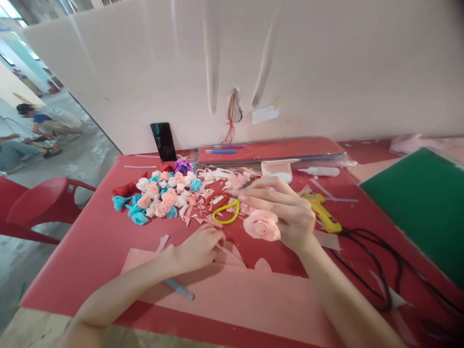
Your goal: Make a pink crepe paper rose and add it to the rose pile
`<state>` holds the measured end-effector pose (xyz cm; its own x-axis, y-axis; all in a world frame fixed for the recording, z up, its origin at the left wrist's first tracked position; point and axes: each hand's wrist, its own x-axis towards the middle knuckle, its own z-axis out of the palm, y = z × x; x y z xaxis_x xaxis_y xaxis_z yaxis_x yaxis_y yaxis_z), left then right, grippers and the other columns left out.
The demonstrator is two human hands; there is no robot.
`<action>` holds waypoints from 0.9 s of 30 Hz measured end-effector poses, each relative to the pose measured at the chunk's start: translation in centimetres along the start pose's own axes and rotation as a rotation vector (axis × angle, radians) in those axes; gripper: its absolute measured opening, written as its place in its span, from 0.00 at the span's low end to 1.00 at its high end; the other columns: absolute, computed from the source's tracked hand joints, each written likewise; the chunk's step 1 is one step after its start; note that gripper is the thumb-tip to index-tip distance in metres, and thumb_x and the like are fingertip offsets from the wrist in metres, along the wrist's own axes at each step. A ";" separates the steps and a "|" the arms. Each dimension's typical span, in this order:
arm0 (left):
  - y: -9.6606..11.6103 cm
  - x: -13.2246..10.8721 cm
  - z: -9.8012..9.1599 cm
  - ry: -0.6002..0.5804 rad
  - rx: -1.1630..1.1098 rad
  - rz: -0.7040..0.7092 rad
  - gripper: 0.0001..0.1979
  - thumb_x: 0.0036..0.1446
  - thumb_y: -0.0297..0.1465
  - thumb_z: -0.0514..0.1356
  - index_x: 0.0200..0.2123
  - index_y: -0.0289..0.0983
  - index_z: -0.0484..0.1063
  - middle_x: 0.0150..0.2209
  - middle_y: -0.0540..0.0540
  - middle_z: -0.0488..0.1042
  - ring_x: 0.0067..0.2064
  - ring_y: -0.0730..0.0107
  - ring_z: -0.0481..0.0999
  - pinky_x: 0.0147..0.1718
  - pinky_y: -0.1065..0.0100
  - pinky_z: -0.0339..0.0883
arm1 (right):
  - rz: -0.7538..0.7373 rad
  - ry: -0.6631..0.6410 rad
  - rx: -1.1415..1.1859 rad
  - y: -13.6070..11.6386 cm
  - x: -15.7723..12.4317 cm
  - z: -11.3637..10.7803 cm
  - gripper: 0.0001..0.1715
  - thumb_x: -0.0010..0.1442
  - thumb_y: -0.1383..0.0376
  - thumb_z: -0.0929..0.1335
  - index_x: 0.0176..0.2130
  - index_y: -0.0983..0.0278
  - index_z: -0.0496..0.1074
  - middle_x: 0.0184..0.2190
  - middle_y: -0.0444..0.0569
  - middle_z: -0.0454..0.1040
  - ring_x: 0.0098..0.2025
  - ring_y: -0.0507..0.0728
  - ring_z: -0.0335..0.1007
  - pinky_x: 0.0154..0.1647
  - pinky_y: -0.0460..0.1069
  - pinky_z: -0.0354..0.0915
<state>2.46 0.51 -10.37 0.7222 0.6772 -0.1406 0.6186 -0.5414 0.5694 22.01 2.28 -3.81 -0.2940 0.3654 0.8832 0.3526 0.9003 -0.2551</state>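
My right hand (286, 208) holds a pink paper rose (261, 225) above the red table (90, 241), fingers stretched leftward over it. My left hand (199, 246) rests on the table with curled fingers pinching a small pink paper piece (226, 251) at the edge of a large pink paper sheet (253, 295). Scissors with yellow and red handles (226, 210) lie just beyond both hands. A blue pen (179, 289) lies under my left forearm.
A heap of finished pink, white, blue and purple paper flowers (163, 195) and scraps lies at the left. A yellow glue gun (322, 210) with black cord (377, 270), a green sheet (424, 203), a phone (164, 141) against the wall, a red chair (43, 203); people sit on the floor far left.
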 end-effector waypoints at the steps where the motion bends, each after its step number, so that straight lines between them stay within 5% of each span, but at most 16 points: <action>1: 0.1 0.0 -0.1 0.002 -0.011 -0.001 0.14 0.42 0.14 0.50 0.30 0.36 0.65 0.34 0.45 0.72 0.41 0.65 0.70 0.40 0.66 0.65 | 0.013 -0.005 0.001 -0.1 0.0 0.0 0.22 0.59 0.75 0.64 0.49 0.56 0.71 0.38 0.47 0.79 0.38 0.57 0.69 0.34 0.54 0.68; 8: 1.4 -0.7 -1.9 -0.009 -0.071 0.001 0.13 0.44 0.14 0.51 0.30 0.36 0.65 0.36 0.44 0.73 0.42 0.66 0.72 0.40 0.68 0.66 | 0.192 -0.012 0.082 -1.4 0.2 0.0 0.15 0.55 0.79 0.62 0.30 0.62 0.72 0.25 0.46 0.74 0.32 0.55 0.67 0.31 0.51 0.66; 13: 3.1 -2.9 -4.5 0.100 -0.150 -0.054 0.13 0.57 0.23 0.48 0.46 0.36 0.62 0.37 0.44 0.74 0.39 0.66 0.74 0.37 0.67 0.68 | 0.315 -0.028 0.149 -3.0 0.7 -0.2 0.16 0.58 0.75 0.61 0.23 0.63 0.69 0.22 0.46 0.71 0.29 0.55 0.68 0.29 0.50 0.66; 16: 2.9 -3.9 -5.7 0.338 -0.250 -0.087 0.16 0.59 0.25 0.47 0.51 0.38 0.58 0.40 0.44 0.73 0.39 0.67 0.74 0.35 0.68 0.68 | 0.531 0.008 0.256 -3.6 0.4 -0.3 0.14 0.60 0.68 0.64 0.24 0.62 0.73 0.22 0.45 0.72 0.25 0.53 0.67 0.27 0.49 0.65; 19: 2.5 -3.9 -6.8 0.549 -0.311 0.048 0.13 0.60 0.23 0.45 0.42 0.39 0.66 0.40 0.46 0.74 0.39 0.71 0.73 0.36 0.70 0.67 | 0.705 0.030 0.553 -3.9 0.0 -0.2 0.11 0.61 0.62 0.65 0.31 0.59 0.77 0.23 0.44 0.74 0.23 0.52 0.67 0.28 0.48 0.65; 22: 2.9 -2.8 -7.8 0.605 -0.331 0.149 0.15 0.57 0.19 0.46 0.29 0.37 0.69 0.32 0.50 0.75 0.34 0.74 0.73 0.34 0.72 0.66 | 0.758 -0.004 0.863 -3.9 -0.4 0.1 0.10 0.62 0.63 0.65 0.36 0.53 0.76 0.26 0.42 0.76 0.27 0.53 0.70 0.35 0.50 0.66; 27: 5.3 -0.7 -8.3 0.510 -0.658 0.184 0.11 0.59 0.27 0.53 0.35 0.38 0.75 0.37 0.47 0.78 0.42 0.69 0.76 0.43 0.69 0.68 | 0.773 -0.128 1.030 -3.7 -0.5 0.4 0.11 0.63 0.63 0.64 0.36 0.55 0.76 0.26 0.43 0.76 0.29 0.53 0.71 0.38 0.51 0.65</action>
<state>2.68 1.33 -0.51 0.4683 0.8340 0.2919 0.0854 -0.3715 0.9245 20.46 -1.18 -3.46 -0.4249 0.8381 0.3422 -0.3573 0.1921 -0.9140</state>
